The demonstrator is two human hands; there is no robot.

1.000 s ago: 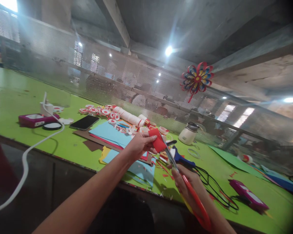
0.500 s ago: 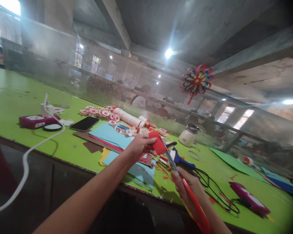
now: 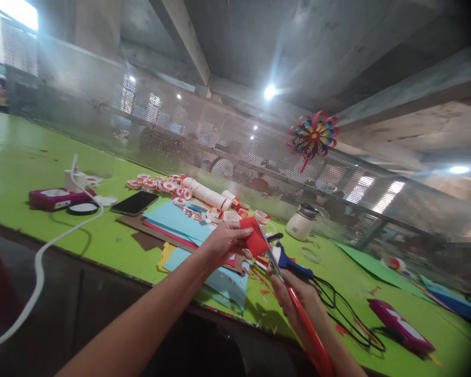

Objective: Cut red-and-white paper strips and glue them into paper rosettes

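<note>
Between its thumb and fingers, my left hand pinches a small piece of red paper. My right hand is wrapped round red-handled scissors. Their blades lie along the paper's right edge; whether they are fully closed is hard to tell. Below and left of the paper, light blue sheets lie on the green table, with red and brown sheets under them. Small red and white scraps lie beneath my hands. A blue glue gun rests just behind my right hand.
A phone, a purple box with a white cable, and red-and-white paper discs stand left. A white roll lies behind the sheets. Right are a jug, black cable and purple device. A mesh screen runs behind.
The view has shifted slightly. Both hands still hold the paper and scissors, with the blades still at the paper's right edge.
</note>
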